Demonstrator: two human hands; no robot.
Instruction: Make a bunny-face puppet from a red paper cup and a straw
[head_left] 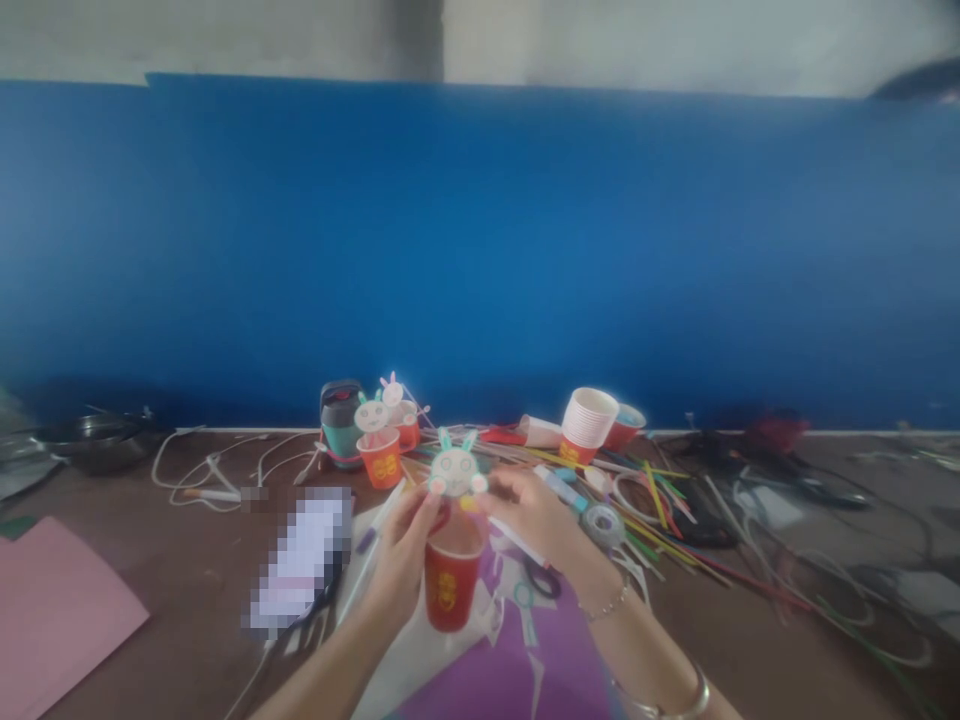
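A white paper rabbit cutout (456,470) with mint-green ears and a drawn face is upright at the rim of a red paper cup (450,590) with yellow lettering. My left hand (405,535) pinches the rabbit's left edge, by its paw. Fingers of my right hand (536,510) are closed at its right edge. A white marker (519,542) with a red end lies along the right palm; whether the hand holds it is unclear. Below are white paper and a purple sheet (517,660) with cut scraps. Dark-handled scissors (541,578) are partly hidden beside the right wrist.
Behind stand cups with rabbit cutouts (381,460), a teal-and-dark bottle (341,425) and a cup stack (589,425). To the right are a tape roll (602,525), colored sticks (660,540) and cables. A blurred-out phone (304,560) and pink paper (64,620) lie left.
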